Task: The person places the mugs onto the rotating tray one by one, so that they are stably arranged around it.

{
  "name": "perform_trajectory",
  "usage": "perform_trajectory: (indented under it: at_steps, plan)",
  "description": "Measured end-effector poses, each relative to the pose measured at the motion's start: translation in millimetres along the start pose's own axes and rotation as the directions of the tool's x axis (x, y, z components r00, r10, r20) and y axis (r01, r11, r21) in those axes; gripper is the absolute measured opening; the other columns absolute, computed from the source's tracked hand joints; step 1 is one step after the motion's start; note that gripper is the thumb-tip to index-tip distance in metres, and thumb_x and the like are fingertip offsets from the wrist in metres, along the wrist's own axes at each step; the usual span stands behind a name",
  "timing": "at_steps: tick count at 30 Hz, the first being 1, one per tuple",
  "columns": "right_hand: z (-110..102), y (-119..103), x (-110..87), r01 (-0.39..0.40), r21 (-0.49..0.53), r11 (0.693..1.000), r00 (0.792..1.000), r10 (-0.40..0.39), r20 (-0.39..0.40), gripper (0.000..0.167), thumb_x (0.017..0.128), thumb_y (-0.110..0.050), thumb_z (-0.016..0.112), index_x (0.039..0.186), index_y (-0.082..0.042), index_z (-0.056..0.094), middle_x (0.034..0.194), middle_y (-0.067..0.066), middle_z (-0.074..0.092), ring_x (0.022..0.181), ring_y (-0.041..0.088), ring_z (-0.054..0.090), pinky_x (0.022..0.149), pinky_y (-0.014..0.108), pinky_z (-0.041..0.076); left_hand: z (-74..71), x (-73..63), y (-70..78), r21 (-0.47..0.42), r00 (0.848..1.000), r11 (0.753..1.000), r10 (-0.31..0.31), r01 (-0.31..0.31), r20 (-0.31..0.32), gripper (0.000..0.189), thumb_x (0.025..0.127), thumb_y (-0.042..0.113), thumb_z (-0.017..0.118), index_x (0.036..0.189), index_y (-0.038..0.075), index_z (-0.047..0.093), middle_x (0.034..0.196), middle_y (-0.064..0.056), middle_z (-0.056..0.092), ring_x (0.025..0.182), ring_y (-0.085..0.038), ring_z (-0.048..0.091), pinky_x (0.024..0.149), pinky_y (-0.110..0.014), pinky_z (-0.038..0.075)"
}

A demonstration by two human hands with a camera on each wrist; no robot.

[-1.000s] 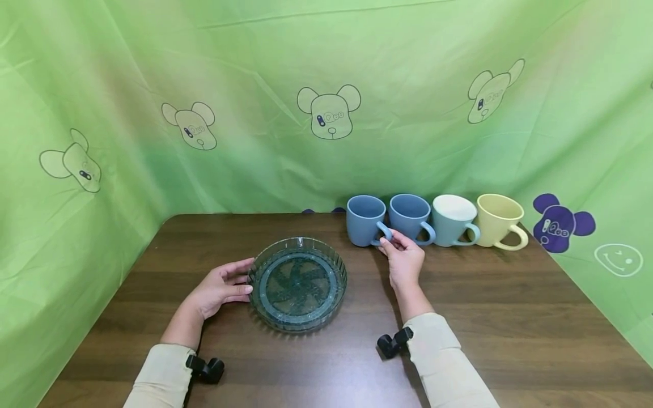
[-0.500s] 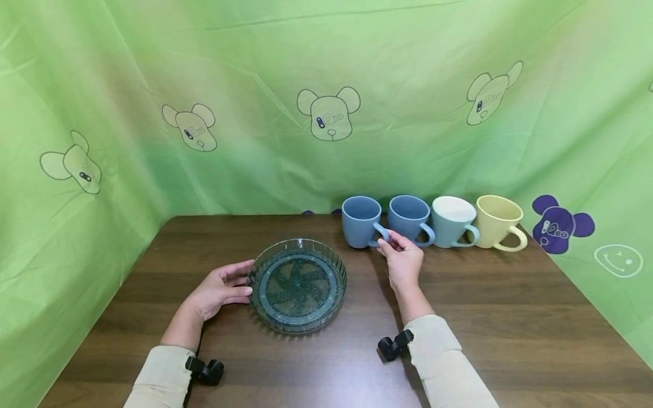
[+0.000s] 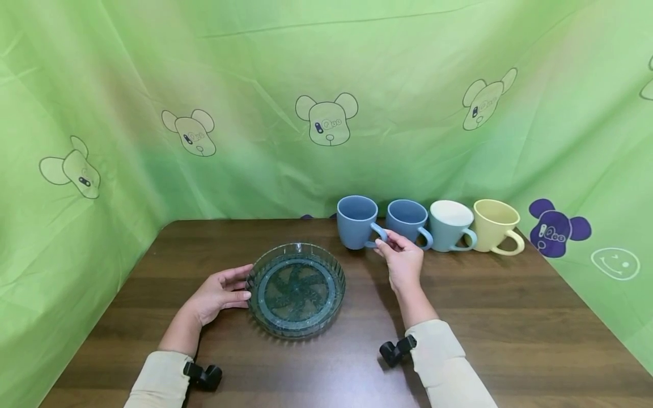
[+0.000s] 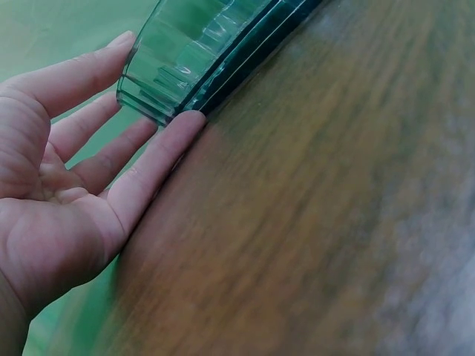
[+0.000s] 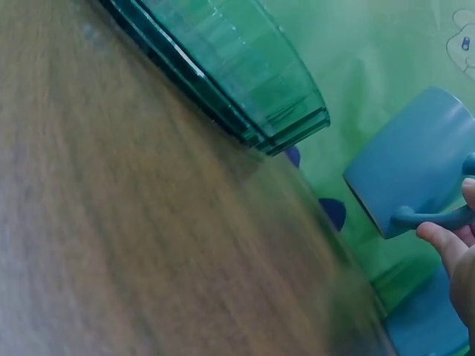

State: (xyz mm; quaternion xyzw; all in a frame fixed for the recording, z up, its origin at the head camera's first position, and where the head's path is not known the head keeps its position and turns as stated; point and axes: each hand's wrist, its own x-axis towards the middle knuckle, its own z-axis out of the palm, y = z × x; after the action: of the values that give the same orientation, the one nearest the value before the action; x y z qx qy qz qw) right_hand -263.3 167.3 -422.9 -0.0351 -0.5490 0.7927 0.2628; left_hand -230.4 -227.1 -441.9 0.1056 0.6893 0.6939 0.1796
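A round green-tinted glass dish (image 3: 340, 279) with ribbed sides sits on the wooden table, its base patterned. At its left side, my left hand (image 3: 219, 293) touches the wall with spread fingers; the left wrist view shows the fingertips against the dish's rim and lower edge (image 4: 194, 63). Behind and to the right of the dish, a blue mug (image 3: 353, 226) is held by its handle, pinched by my right hand (image 3: 403, 263). In the right wrist view, green cloth shows between the mug's base (image 5: 404, 167) and the tabletop, so the mug hangs raised, roughly upright.
Along the table's back edge, right of the held mug, stand a second blue mug (image 3: 403, 218), a light teal mug with white interior (image 3: 445, 232) and a yellow mug (image 3: 491, 232), handles pointing right. A green printed cloth (image 3: 245, 147) hangs behind the table (image 3: 484, 317).
The held blue mug has shifted left and slightly up, widening its gap from the second blue mug. The left hand and dish keep their places; the head view has tilted slightly.
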Motion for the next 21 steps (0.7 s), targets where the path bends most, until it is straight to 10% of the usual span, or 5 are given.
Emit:
perform_trajectory:
  at_steps: [21]
  plan:
    - [14.8, -18.6, -7.0, 0.005, 0.013, 1.000, 0.998, -0.006, 0.066, 0.031, 0.077, 0.023, 0.067, 0.108, 0.021, 0.062, 0.076, 0.000, 0.068, 0.069, 0.010, 0.061, 0.062, 0.029, 0.059, -0.1, -0.1, -1.6, -0.007, 1.000, 1.000, 0.022, -0.022, 0.004, 0.074, 0.085, -0.004, 0.070, 0.148, -0.006, 0.031, 0.147, -0.030, 0.032, 0.117, -0.027, 0.049, 0.085, -0.041, 0.056]
